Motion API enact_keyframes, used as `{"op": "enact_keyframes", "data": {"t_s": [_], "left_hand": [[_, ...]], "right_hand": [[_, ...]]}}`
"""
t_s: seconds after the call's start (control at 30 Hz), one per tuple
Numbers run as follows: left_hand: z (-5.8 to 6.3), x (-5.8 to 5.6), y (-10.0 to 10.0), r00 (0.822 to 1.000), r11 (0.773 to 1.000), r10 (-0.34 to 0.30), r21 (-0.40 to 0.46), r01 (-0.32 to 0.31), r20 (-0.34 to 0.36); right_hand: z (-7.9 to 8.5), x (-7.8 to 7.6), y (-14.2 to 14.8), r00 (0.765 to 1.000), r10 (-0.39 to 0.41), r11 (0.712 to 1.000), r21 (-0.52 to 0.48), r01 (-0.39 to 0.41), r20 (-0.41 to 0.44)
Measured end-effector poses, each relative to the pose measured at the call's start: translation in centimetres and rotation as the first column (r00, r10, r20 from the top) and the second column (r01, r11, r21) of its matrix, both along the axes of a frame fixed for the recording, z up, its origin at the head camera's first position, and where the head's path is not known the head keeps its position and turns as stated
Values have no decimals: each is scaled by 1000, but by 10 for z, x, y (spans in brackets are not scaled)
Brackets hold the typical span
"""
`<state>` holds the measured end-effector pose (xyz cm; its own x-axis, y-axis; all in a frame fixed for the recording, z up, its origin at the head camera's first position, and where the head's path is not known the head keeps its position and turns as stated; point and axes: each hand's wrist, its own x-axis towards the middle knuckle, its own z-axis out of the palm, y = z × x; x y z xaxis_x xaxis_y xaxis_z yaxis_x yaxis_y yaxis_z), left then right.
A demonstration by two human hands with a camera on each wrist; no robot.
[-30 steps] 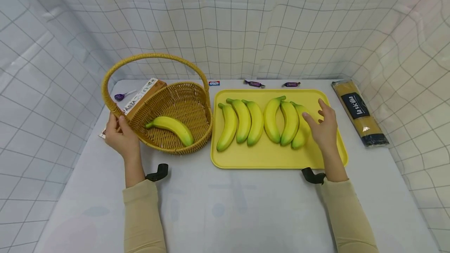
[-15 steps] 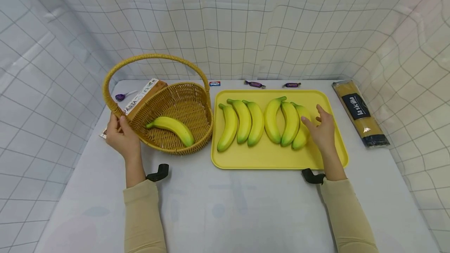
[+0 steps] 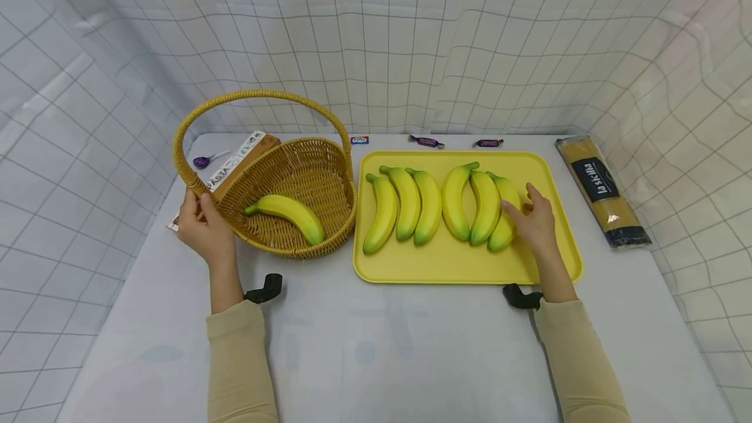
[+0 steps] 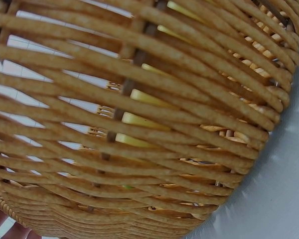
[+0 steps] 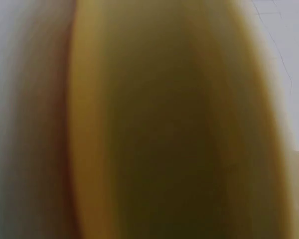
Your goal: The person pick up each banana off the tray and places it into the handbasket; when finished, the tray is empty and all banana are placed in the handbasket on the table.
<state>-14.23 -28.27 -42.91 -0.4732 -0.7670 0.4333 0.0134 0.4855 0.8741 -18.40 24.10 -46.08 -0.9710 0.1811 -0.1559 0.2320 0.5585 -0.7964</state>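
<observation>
My left hand (image 3: 205, 230) grips the wicker basket (image 3: 346, 214) at its left rim, by the foot of the arched handle. One yellow banana (image 3: 290, 214) with green ends lies inside; in the left wrist view the basket's woven wall (image 4: 164, 109) fills most of the frame. My right hand (image 3: 537, 224) is over the right part of the yellow tray (image 3: 435, 269), fingers apart and bent. Its thumb overlaps the rightmost banana (image 3: 502, 234) in the head view. Several other bananas (image 3: 425, 207) lie in a row on the tray. A blurred yellow shape (image 5: 164, 119) fills the right wrist view.
Behind the basket lie a pasta box (image 3: 243, 155) and a purple lollipop (image 3: 202, 162). Two purple wrapped candies (image 3: 426, 141) and a small blue-and-red packet (image 3: 360, 140) are along the back edge. A pack of spaghetti (image 3: 602, 191) lies right of the tray.
My right hand has moved slightly left and lower, closer to the rightmost banana, its fingers bending a little. My left hand and the basket have stayed in place.
</observation>
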Motion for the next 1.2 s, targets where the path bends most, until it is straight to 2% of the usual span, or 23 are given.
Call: {"op": "enact_keyframes", "data": {"t_s": [0.53,0.77,1.2], "left_hand": [[-1,-1,-1,1000,1000,-7,11,7,-14],[-4,-1,-4,999,999,-34,-26,33,-34],[-3,-5,0,999,1000,27,12,-27,-24]], "right_hand": [[-3,0,-2,1000,19,1000,4,-19,24],[-4,0,-1,999,26,1000,4,-26,39],[-7,-1,0,999,46,999,28,-47,19]]}}
